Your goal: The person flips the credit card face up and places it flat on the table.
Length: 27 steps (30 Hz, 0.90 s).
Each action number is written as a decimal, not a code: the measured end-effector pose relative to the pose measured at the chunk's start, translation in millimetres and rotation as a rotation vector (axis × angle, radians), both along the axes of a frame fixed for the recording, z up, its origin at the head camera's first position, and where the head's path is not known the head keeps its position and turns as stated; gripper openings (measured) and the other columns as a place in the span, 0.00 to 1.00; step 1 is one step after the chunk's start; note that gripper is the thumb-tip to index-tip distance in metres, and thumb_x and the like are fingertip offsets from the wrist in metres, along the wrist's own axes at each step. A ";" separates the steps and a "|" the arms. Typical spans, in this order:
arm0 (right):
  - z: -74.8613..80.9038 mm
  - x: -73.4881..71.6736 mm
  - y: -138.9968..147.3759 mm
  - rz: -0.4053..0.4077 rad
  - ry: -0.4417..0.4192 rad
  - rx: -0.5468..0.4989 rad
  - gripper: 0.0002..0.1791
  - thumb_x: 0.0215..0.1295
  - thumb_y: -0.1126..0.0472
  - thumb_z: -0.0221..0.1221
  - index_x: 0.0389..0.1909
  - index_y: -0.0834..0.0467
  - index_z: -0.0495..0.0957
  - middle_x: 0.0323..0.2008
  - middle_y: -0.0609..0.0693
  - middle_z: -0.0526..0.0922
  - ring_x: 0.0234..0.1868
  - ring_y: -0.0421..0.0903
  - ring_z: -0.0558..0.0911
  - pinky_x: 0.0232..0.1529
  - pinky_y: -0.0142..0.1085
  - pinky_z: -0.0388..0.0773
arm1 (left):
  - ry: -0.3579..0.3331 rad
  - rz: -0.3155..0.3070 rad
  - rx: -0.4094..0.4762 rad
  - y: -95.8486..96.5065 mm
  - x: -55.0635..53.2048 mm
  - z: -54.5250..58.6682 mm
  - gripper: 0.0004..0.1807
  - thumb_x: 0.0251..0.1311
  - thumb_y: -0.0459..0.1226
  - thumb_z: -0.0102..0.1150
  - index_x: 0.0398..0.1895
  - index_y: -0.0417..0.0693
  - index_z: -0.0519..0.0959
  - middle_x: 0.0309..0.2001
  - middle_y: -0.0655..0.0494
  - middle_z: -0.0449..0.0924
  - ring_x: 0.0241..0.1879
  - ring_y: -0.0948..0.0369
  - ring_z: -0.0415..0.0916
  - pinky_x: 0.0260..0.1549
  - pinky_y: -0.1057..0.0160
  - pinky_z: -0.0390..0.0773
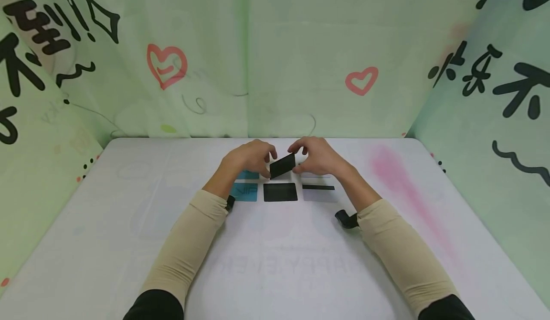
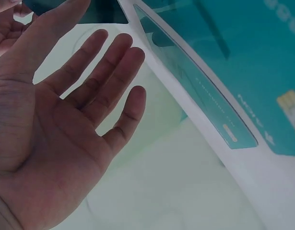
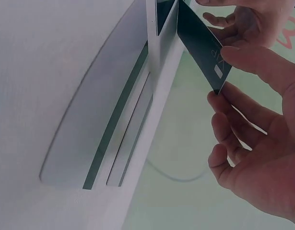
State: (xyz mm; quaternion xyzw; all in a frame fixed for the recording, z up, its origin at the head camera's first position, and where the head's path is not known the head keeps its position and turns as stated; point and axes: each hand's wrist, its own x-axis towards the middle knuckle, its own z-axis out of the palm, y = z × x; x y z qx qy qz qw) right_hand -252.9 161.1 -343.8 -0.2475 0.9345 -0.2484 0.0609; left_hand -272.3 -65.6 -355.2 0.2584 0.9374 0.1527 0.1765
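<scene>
Card, thin, dark and rectangular, is standing tilted above the white table, between both hands. The right hand is pinching its corners between thumb and forefinger; the left hand is reaching its other end, though whether it is gripping cannot be told. Pale lettering on it is apparently reading "VIP". Five others are lying flat: two blue cards, one showing a gold chip, one black card and two grey cards bearing dark stripes.
</scene>
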 end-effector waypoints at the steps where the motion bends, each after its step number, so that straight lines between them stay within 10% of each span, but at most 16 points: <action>1: 0.4 0.3 0.4 -0.002 0.000 -0.005 0.29 0.53 0.63 0.75 0.59 0.61 0.83 0.57 0.54 0.86 0.55 0.59 0.79 0.52 0.48 0.75 | 0.002 -0.003 0.004 -1.5 -0.2 0.6 0.31 0.57 0.41 0.76 0.65 0.49 0.78 0.56 0.50 0.83 0.53 0.53 0.79 0.57 0.51 0.79; 27: 12.6 -2.2 10.2 -0.004 0.004 -0.056 0.29 0.57 0.60 0.73 0.62 0.56 0.81 0.61 0.53 0.83 0.58 0.57 0.77 0.52 0.47 0.75 | -0.022 -0.004 0.026 -16.6 -1.5 5.5 0.33 0.61 0.41 0.74 0.69 0.47 0.75 0.57 0.48 0.83 0.57 0.53 0.78 0.62 0.52 0.76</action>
